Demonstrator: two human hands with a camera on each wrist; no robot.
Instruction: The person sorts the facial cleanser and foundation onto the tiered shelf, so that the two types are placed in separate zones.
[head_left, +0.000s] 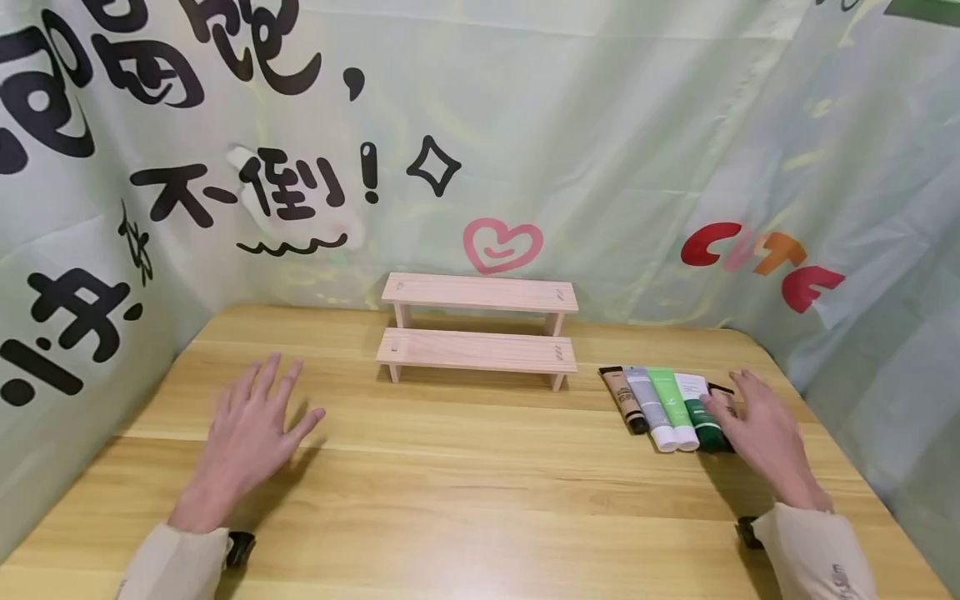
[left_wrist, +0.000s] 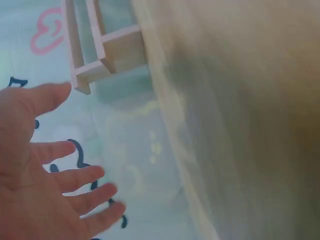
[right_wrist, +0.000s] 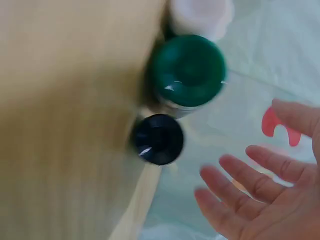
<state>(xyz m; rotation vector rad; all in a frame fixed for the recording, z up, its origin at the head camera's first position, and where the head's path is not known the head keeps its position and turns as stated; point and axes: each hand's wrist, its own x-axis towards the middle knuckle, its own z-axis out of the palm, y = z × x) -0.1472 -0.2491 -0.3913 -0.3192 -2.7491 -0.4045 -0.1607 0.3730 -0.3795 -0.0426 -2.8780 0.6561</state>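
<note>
Several squeeze tubes lie side by side at the right of the table: a tan one with a black cap (head_left: 622, 398), a grey one (head_left: 649, 407), a light green one (head_left: 671, 404), a white and dark green one (head_left: 699, 408), and a dark-capped one partly hidden by the right hand. That right hand (head_left: 768, 429) hovers over the row's right end, fingers spread, holding nothing. In the right wrist view the green cap (right_wrist: 190, 70) and black cap (right_wrist: 159, 139) face the camera, apart from the fingers. Over the table's left side, the left hand (head_left: 251, 429) is spread and holds nothing.
A two-step pale wooden rack (head_left: 476, 350) stands at the back middle of the wooden table (head_left: 465, 492). Behind and beside it hangs a printed cloth (head_left: 600, 150) with black characters, a pink heart and coloured letters.
</note>
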